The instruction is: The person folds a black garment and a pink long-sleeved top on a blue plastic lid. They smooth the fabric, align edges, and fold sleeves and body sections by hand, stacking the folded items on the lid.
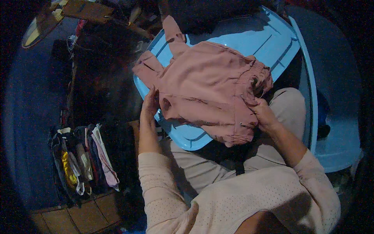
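Observation:
A pink garment with an elastic gathered waistband lies spread over a light blue plastic lid in front of my lap. My left hand grips the garment's left edge, its fingers partly hidden behind the cloth. At the right, my right hand pinches the gathered waistband, which bunches open beside the fingers. Two narrow cuffed ends of the garment point to the upper left, over the lid's edge. Small creases run across the cloth between my hands.
A large blue plastic bin with a raised rim stands at the right. Several clothes hang at the lower left, above brown floor tiles. At the upper left are a cardboard piece and an oval object with a light rim.

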The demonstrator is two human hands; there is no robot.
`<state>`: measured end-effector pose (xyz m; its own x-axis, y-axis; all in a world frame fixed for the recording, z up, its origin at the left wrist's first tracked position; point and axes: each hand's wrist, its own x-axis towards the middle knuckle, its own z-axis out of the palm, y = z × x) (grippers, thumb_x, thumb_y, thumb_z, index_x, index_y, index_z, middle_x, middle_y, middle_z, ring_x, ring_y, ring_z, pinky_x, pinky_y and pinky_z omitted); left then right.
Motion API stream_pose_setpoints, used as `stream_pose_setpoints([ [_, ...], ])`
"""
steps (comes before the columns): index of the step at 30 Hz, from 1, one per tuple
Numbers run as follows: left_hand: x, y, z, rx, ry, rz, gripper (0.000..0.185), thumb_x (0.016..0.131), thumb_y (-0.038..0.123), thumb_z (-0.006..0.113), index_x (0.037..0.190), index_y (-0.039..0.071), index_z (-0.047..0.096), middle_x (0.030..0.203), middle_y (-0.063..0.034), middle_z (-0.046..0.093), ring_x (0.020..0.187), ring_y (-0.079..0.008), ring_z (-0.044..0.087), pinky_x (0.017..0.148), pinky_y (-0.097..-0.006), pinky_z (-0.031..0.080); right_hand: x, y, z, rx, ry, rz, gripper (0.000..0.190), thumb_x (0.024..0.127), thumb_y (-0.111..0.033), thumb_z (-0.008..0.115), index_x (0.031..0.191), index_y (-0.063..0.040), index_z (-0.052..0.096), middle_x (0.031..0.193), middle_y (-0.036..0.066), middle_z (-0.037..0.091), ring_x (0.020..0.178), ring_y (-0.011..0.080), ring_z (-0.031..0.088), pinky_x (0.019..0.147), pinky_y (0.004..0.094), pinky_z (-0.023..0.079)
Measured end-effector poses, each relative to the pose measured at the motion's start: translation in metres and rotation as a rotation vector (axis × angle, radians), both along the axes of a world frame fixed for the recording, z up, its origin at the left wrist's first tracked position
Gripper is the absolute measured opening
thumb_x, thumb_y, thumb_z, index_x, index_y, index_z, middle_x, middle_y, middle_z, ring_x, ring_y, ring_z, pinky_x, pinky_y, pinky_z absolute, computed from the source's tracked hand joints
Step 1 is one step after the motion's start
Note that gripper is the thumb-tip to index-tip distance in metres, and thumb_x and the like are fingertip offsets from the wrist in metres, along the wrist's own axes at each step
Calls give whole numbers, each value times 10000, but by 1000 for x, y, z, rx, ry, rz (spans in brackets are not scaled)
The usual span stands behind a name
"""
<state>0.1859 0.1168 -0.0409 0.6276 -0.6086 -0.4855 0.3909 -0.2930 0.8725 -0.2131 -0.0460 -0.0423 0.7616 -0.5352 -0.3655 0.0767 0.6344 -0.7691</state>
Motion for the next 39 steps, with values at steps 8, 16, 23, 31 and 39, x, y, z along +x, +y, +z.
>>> stream_pose_setpoints([
  [8,5,12,-1,6,-264,-10,415,839,298,671,1102,-15,597,1023,-87,628,900,-191,585,793,-318,465,-8,-3,0,31,-53,-152,269,890,-85,503,1134,-47,608,996,50,649,788,150,645,618,301,565],
  [16,-37,-5,79,-171,-496,222,232,842,142,678,981,-39,639,895,-79,660,771,-160,627,687,-266,497,-23,-26,34,132,116,-440,237,882,-98,490,1064,-47,632,909,63,647,721,161,631,593,298,556],
  [23,-13,48,-2,-156,-308,253,259,827,145,690,1010,-31,639,964,-89,655,876,-176,617,789,-285,483,-7,-16,20,115,-2,-225,261,854,-46,509,1082,-48,638,1000,49,627,797,139,610,548,341,564],
  [31,-26,55,4,-224,-254,275,288,855,149,664,1080,-25,616,1013,-99,650,897,-189,620,781,-305,498,-15,-18,5,-180,-1,-100,222,845,-81,543,1020,19,635,982,68,635,825,148,610,586,319,568],
  [39,-3,98,-14,-97,-301,331,317,886,194,622,1112,-28,604,1052,-112,640,931,-197,614,797,-315,495,-1,3,4,-275,44,404,417,823,-226,667,1121,25,518,1035,46,577,911,123,548,807,265,450],
])
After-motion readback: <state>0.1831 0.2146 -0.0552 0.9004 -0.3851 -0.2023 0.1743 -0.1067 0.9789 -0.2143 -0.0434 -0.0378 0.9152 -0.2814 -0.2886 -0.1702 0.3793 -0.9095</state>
